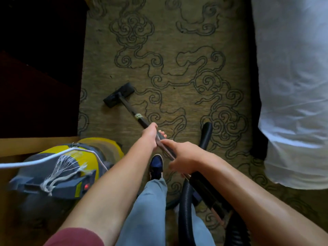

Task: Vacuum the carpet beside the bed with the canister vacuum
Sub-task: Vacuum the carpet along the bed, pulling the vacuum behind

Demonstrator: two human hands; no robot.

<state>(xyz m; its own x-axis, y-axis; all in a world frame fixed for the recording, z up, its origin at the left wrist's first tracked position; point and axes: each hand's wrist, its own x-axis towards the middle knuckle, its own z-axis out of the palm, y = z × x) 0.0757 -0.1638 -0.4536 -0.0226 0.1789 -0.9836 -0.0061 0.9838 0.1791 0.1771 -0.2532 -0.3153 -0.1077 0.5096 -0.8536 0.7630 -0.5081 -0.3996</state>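
Now | left hand (pixel 150 134) is gripping the wand (pixel 140 118) higher up | right hand (pixel 182 157) is curling round it lower down | floor head (pixel 118 95) is resting on the carpet (pixel 177 50) | yellow canister (pixel 71 167) is sitting at left | bed (pixel 292 86) is lying at right

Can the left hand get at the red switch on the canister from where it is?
Probably yes, once it lets go. The left hand grips the wand; the red switch sits uncovered on the canister beside that forearm, nothing between.
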